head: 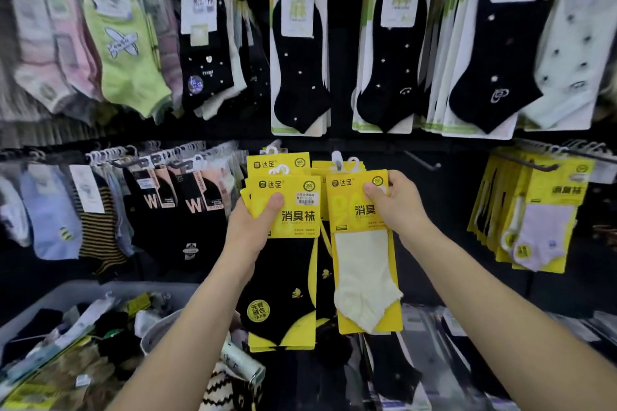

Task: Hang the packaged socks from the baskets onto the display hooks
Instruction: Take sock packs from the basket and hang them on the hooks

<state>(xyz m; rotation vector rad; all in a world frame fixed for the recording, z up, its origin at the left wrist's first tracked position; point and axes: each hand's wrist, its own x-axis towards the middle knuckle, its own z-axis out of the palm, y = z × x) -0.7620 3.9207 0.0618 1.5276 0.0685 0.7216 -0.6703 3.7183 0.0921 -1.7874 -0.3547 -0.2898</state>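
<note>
My left hand (255,222) grips a stack of yellow-carded black sock packs (283,277) by the upper left of the card, thumb on the front. My right hand (395,202) pinches the top right of a yellow card holding a cream sock pack (364,277), whose white plastic hanger (338,160) rises above the card. More yellow packs sit behind the two. A bare black display hook (422,162) juts out just right of the cream pack. A grey basket (66,294) of loose sock packs stands at the lower left.
Rows of hung socks fill the wall: black dotted ankle socks (298,60) above, black "W" packs (187,203) at the left, yellow-carded lilac socks (534,217) on a hook at the right. More packaged socks lie on the shelf (434,360) below my arms.
</note>
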